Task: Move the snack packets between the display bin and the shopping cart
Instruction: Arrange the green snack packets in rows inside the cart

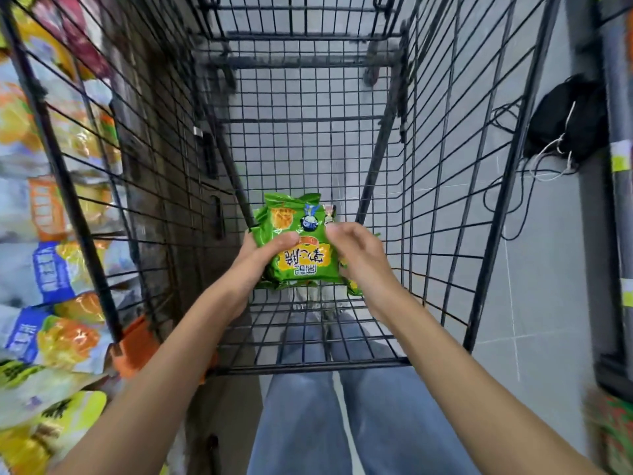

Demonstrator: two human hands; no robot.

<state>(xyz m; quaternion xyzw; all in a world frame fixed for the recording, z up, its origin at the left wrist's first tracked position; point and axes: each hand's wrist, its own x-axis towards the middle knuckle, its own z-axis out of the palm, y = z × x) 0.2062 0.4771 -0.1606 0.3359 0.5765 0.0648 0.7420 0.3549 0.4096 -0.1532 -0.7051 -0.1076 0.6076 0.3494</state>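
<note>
A stack of green snack packets (295, 231) with yellow lettering is held low inside the black wire shopping cart (308, 159), near its floor. My left hand (260, 260) grips the stack's left side, thumb on top. My right hand (356, 252) clasps the right side, and a second green packet edge (354, 287) shows beneath it. The wire display bin (68, 186) on the left is full of white, blue, orange and yellow snack packets (58, 337).
An orange corner piece (132, 347) sits on the bin's near edge beside the cart. A black bag with white cords (565, 121) lies on the grey tiled floor to the right. A dark shelf post (616, 166) rises at the far right. My legs in jeans stand below the cart.
</note>
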